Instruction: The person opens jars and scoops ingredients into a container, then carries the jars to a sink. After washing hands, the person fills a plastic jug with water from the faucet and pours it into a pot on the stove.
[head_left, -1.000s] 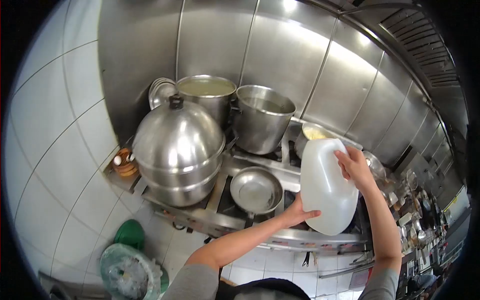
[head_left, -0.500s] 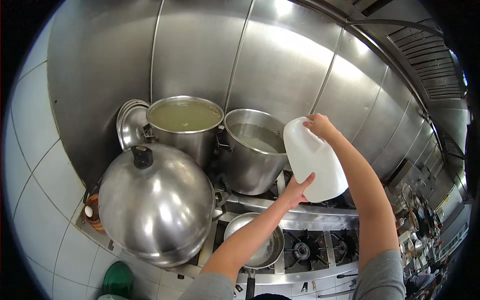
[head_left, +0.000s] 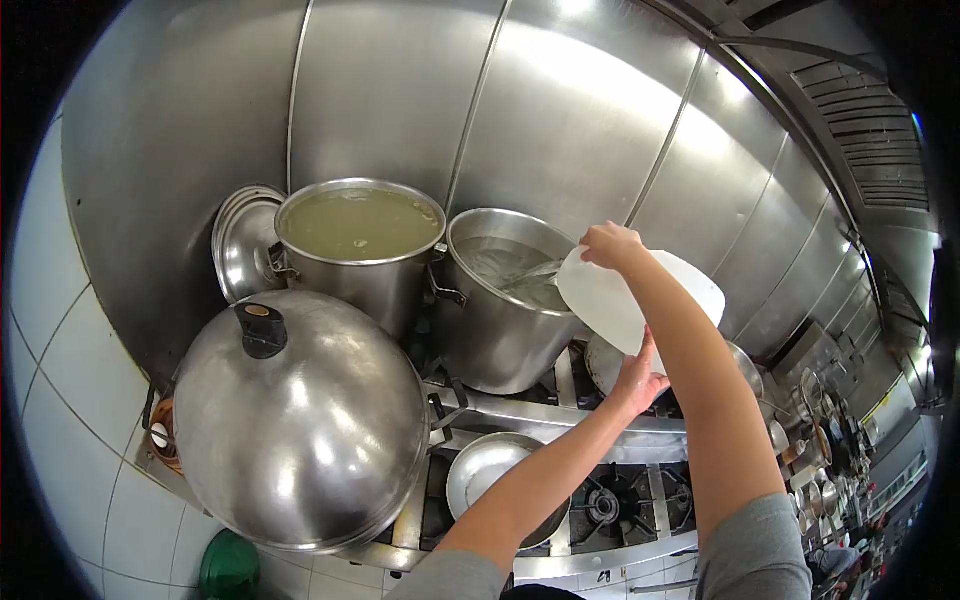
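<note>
A white plastic jug [head_left: 690, 285] is tilted nearly on its side, its mouth over the rim of the right-hand stockpot [head_left: 500, 345]. Clear liquid [head_left: 535, 275] streams from it into that pot, rippling the surface inside. My right hand [head_left: 612, 245] is closed around the upper part of the jug near its mouth; some fingers are hidden. Below, my left hand [head_left: 640, 382] supports the jug's underside, thumb pointing up along it. A second stockpot [head_left: 350, 285], filled with cloudy greenish liquid, stands to the left of the first.
A large domed steel lid with a black knob [head_left: 300, 420] covers a vessel at front left. A frying pan [head_left: 480, 470] sits on the front burners beneath my left forearm. Another lid [head_left: 245, 245] leans on the steel wall [head_left: 380, 90]. A bare burner [head_left: 603, 505] lies right.
The jug has tipped further over, and liquid now pours from it into the pot. My left hand has shifted right and slightly up under the jug. The view has moved a little.
</note>
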